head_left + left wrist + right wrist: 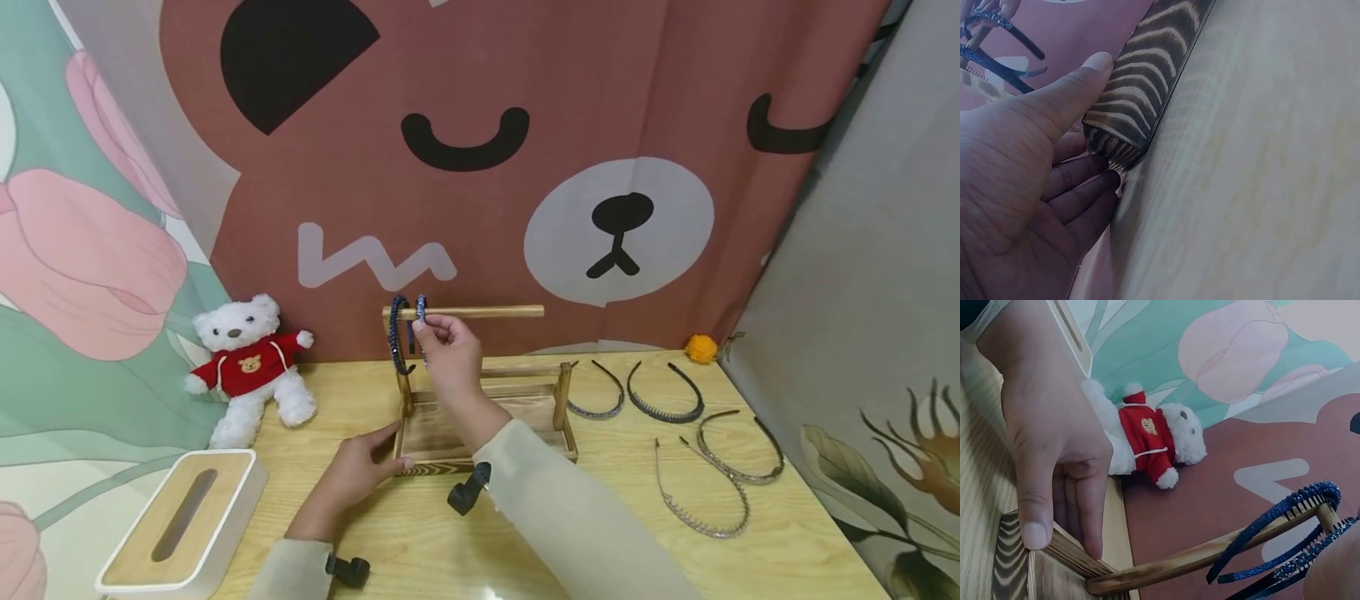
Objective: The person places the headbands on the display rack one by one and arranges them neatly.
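A wooden stand [495, 312] with a top bar and a tray-like base is on the table. My left hand [356, 471] holds the base's front left corner, thumb along the dark-striped front edge [1141, 81] and fingers at the side. Up at the bar, my right hand [456, 358] pinches a glittery blue headband [422, 308], which sits over the bar. Left of it, a dark blue toothed headband [393, 337] hangs near the bar's left end. The right wrist view catches both headbands, with only part of my right hand [1338, 569] at its edge.
Several headbands [667, 415] lie spread on the table right of the stand, with an orange flower-like ball [702, 348] behind them. To the left sit a white teddy bear in a red top [251, 367] and a tissue box [243, 508]. Behind hangs a bear-patterned curtain [480, 217].
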### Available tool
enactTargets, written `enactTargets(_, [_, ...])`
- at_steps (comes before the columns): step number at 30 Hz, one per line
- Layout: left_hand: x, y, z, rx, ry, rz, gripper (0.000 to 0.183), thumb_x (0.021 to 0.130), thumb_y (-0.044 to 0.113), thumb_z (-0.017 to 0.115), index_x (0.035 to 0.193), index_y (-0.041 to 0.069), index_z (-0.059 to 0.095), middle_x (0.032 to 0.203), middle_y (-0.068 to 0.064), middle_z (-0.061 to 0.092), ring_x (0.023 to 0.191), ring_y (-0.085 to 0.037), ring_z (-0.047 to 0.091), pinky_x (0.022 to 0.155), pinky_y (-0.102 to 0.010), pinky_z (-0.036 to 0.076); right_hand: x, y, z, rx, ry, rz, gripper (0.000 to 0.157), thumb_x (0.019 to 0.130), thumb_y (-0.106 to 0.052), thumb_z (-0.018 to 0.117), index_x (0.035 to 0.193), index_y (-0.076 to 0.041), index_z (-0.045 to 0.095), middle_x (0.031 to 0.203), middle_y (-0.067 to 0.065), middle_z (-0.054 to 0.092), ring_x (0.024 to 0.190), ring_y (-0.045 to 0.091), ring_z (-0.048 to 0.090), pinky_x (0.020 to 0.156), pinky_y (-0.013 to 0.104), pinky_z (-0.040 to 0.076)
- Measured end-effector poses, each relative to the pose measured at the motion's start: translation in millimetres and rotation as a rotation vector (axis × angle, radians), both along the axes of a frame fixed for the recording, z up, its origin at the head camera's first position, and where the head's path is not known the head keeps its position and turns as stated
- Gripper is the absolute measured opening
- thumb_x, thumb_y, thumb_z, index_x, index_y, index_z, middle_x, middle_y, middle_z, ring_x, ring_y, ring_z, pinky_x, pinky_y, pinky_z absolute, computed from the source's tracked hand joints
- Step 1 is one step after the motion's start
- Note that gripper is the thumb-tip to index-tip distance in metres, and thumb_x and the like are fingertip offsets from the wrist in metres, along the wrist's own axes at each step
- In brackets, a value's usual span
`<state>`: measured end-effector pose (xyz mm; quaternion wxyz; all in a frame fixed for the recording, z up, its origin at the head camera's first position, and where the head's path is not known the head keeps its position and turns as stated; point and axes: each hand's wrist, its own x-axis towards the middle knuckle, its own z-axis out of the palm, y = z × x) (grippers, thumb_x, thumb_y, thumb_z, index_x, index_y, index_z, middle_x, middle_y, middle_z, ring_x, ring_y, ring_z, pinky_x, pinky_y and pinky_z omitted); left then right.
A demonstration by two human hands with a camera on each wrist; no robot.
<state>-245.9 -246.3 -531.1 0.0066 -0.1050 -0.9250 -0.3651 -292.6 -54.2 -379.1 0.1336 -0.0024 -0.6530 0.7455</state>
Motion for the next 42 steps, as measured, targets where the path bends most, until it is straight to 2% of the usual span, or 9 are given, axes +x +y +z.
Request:
enactTargets(14, [-0.7, 1, -1.2, -0.002, -0.002, 0.013, 0.074, 0.094, 0.045, 0.087, 0.158, 0.019, 0.061, 0.153, -0.015, 0.065, 0.145, -0.04, 0.059, 0.122, -0.058, 0.048, -4.4, -12, -3.7, 0.012, -0.017, -0.025, 0.012, 0.1, -0.025, 0.084, 0.107, -0.016, 0.081, 0.096, -0.003, 0.075, 0.087, 0.009, 0.067, 0.073, 0.024, 0.057])
enactTargets(23, [0.9, 2, 0.1, 0.007, 0.001, 0.013, 0.072, 0.095, 0.042, 0.087, 0.158, 0.018, 0.061, 0.153, -0.016, 0.065, 0.145, -0.039, 0.059, 0.122, -0.058, 0.048, -2.9, -15, -3.1, 0.0, -0.025, 0.02, 0.014, 0.1, -0.027, 0.083, 0.109, -0.017, 0.081, 0.098, -0.001, 0.075, 0.088, 0.011, 0.069, 0.074, 0.026, 0.061])
enactTargets(29, [0.8, 2, 0.3, -0.002, 0.016, 0.012, 0.071, 0.094, 0.04, 0.087, 0.157, 0.018, 0.062, 0.152, -0.015, 0.066, 0.144, -0.039, 0.06, 0.121, -0.057, 0.049, -0.5, -7, -12.5, -0.022, -0.02, 0.066, 0.02, 0.1, -0.035, 0.083, 0.113, -0.02, 0.08, 0.104, -0.001, 0.074, 0.095, 0.013, 0.068, 0.081, 0.031, 0.062])
enactTargets(35, [1.9, 1, 0.5, -0.005, 0.019, 0.007, 0.073, 0.093, 0.04, 0.088, 0.157, 0.017, 0.062, 0.152, -0.016, 0.066, 0.144, -0.039, 0.061, 0.122, -0.056, 0.049, 12.9, 27, -29.7, 0.004, 0.031, 0.109, 0.033, 0.102, -0.033, 0.081, 0.125, -0.01, 0.077, 0.11, 0.003, 0.075, 0.102, 0.015, 0.067, 0.089, 0.027, 0.059])
enactTargets(39, [1.2, 1, 2.3, 0.002, 0.012, 0.001, 0.075, 0.093, 0.042, 0.088, 0.158, 0.017, 0.061, 0.153, -0.015, 0.065, 0.145, -0.04, 0.059, 0.122, -0.057, 0.048, 26.7, 73, -44.8, 0.081, 0.113, 0.178, 0.029, 0.103, -0.025, 0.08, 0.125, -0.006, 0.075, 0.111, 0.006, 0.075, 0.1, 0.016, 0.069, 0.086, 0.024, 0.06])
enactTargets(42, [0.6, 1, 2.8, 0.004, 0.002, 0.001, 0.076, 0.093, 0.044, 0.087, 0.158, 0.017, 0.06, 0.154, -0.015, 0.064, 0.146, -0.04, 0.059, 0.122, -0.057, 0.047, 37.3, 114, -58.2, 0.199, 0.186, 0.224, 0.024, 0.103, -0.019, 0.079, 0.122, -0.005, 0.076, 0.109, 0.009, 0.076, 0.098, 0.015, 0.069, 0.085, 0.025, 0.061])
